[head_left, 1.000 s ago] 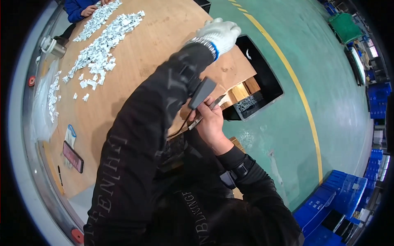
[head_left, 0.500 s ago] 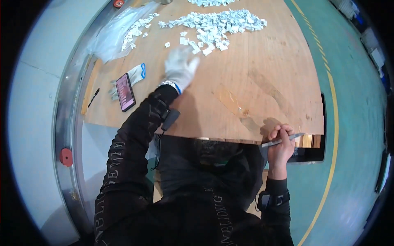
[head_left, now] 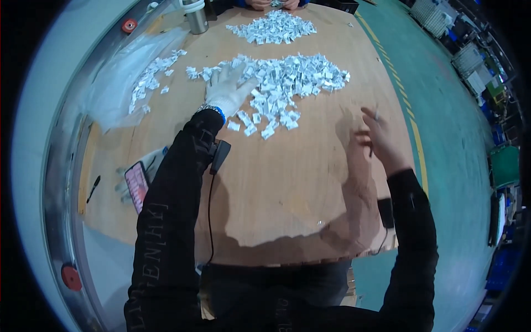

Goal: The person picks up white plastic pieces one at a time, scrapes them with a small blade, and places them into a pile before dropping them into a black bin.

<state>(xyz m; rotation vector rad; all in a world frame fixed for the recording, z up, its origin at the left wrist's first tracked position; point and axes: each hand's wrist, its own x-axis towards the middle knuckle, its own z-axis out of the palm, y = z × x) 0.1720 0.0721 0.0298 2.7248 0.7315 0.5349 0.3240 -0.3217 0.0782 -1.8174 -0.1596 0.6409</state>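
Note:
My left hand (head_left: 225,93), in a white glove, lies with fingers spread on the left part of a wide pile of small white folded pieces (head_left: 296,74). They look like little paper or plastic tabs. To the right of the pile my bare right hand (head_left: 384,141) hovers over the table, partly smeared by motion. Its fingers are curled around a slim grey pen-like tool (head_left: 376,115), of which only a bit shows. Several loose white pieces (head_left: 268,130) lie at the pile's near edge.
A clear plastic bag (head_left: 108,91) with more white pieces lies at left. Nearby are a phone (head_left: 136,185) on a glove, a black pen (head_left: 94,188) and a metal flask (head_left: 196,19). Another person's hands (head_left: 271,4) work beyond a farther pile (head_left: 274,26).
My left hand has reached forward onto the pile. My right hand has risen from the table's near edge and moved forward with the pen-like tool. The view has shifted forward.

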